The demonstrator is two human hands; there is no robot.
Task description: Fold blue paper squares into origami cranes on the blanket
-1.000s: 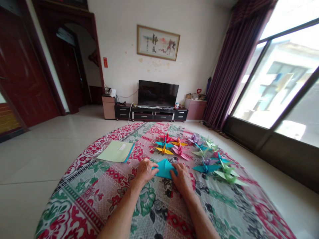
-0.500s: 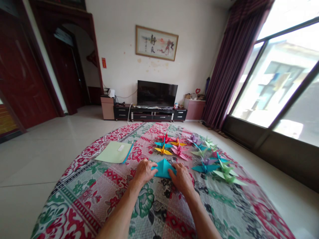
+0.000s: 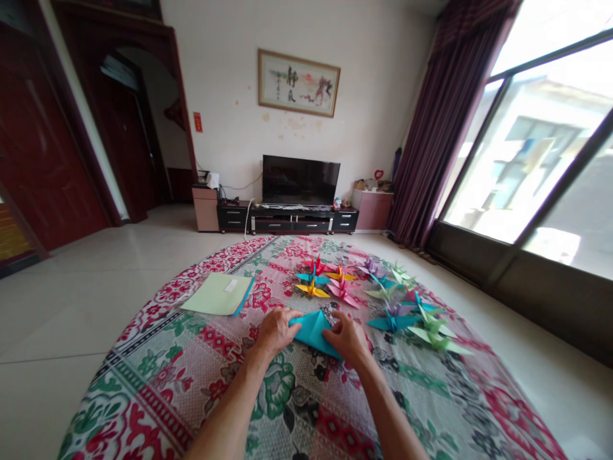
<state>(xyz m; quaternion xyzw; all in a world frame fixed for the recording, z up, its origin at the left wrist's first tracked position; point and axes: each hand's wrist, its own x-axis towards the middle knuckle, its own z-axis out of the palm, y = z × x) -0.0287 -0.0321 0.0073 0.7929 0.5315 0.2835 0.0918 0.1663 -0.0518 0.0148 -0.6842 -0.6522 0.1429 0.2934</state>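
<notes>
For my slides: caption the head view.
Left hand and right hand hold folded blue paper near origami cranes on a floral tablecloth.

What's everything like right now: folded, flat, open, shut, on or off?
Blue paper: partly folded, held
Left hand: gripping the paper's left side
Right hand: gripping the paper's right side
Paper cranes: folded, wings spread
Paper stack: lying flat
Television: screen dark, looks off
Cabinet drawers: shut
Curtain: gathered aside
Red door: can't tell if shut
</notes>
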